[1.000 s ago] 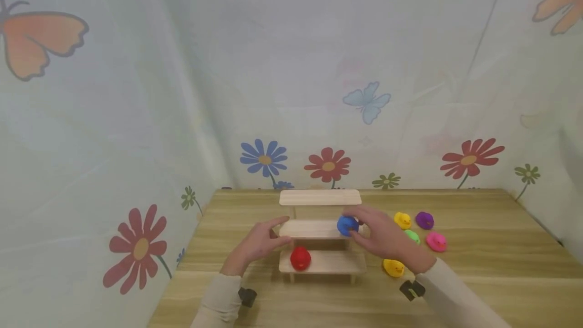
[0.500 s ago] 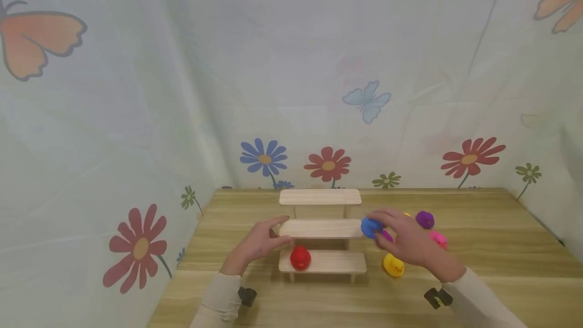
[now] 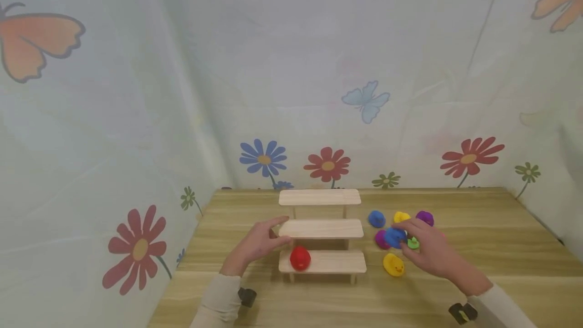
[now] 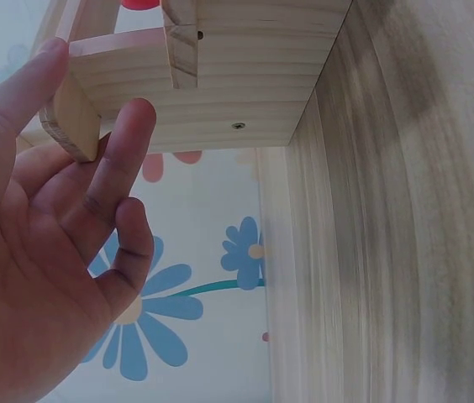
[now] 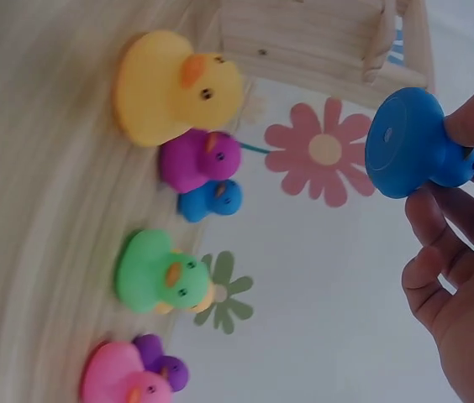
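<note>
My right hand (image 3: 430,248) pinches a blue rubber duck (image 3: 395,237) between thumb and fingers, off the table among the other ducks. In the right wrist view the flat base of that blue duck (image 5: 405,138) faces the camera. My left hand (image 3: 260,241) holds the left end of the middle board of a three-tier wooden shelf (image 3: 325,228). Seen from the left wrist, the thumb and fingers (image 4: 128,155) lie on either side of the board end (image 4: 73,126). A red duck (image 3: 300,258) sits at the left of the bottom tier.
Right of the shelf stand another blue duck (image 3: 376,218), yellow ducks (image 3: 393,265), a magenta duck (image 3: 381,239), a green duck (image 3: 413,243) and a purple duck (image 3: 425,217). A pink duck (image 5: 123,375) is mostly hidden by my hand in the head view. A flowered curtain (image 3: 291,65) surrounds the table.
My right hand has carried the blue duck from the right end of the middle tier rightward, over the group of ducks. My left hand has stayed on the shelf.
</note>
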`<state>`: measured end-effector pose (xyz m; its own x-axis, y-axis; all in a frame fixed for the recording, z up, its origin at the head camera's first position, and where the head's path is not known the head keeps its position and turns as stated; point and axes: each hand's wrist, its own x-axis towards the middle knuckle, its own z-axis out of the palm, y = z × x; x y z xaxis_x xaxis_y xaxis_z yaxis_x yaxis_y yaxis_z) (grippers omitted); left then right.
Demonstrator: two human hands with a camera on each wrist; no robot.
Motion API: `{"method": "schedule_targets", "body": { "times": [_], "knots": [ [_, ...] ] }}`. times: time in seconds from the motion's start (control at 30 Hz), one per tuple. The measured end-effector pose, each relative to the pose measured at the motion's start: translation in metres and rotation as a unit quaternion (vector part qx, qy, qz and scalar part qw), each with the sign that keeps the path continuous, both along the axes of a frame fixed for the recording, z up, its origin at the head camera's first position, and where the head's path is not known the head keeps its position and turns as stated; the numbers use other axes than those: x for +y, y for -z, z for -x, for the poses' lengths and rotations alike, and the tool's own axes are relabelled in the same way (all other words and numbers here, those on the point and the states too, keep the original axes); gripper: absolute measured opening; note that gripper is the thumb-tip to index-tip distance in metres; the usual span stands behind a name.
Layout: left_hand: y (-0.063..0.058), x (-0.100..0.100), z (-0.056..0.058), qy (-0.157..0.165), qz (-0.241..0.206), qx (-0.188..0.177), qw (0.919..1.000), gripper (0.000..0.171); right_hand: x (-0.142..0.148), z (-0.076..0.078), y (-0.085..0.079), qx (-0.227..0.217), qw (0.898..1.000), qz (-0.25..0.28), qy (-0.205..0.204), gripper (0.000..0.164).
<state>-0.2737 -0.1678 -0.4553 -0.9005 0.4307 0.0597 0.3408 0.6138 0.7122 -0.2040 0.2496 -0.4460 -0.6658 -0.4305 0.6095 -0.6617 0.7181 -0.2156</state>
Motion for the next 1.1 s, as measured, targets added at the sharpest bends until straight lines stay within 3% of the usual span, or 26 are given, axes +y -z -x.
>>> {"method": "schedule_targets", "body": {
  "times": [0.23, 0.73, 1.0, 1.1],
  "knots": [
    [-0.001, -0.001, 0.0, 0.002, -0.005, 0.0, 1.0, 0.063, 0.017, -0.002, 0.013, -0.02, 1.0, -0.017, 0.006, 0.04],
    [0.0, -0.001, 0.0, 0.009, -0.01, 0.007, 0.9999, 0.065, 0.034, -0.01, 0.028, -0.166, 0.983, -0.036, 0.07, 0.035],
    [-0.001, -0.001, -0.001, 0.011, -0.006, 0.009, 0.9999, 0.064, 0.045, -0.01, 0.037, -0.147, 0.986, -0.053, 0.064, 0.039],
    [-0.001, -0.001, -0.002, 0.011, -0.007, 0.01, 0.9999, 0.064, 0.047, -0.01, 0.038, -0.171, 0.981, -0.055, 0.066, 0.039]
  ]
}}
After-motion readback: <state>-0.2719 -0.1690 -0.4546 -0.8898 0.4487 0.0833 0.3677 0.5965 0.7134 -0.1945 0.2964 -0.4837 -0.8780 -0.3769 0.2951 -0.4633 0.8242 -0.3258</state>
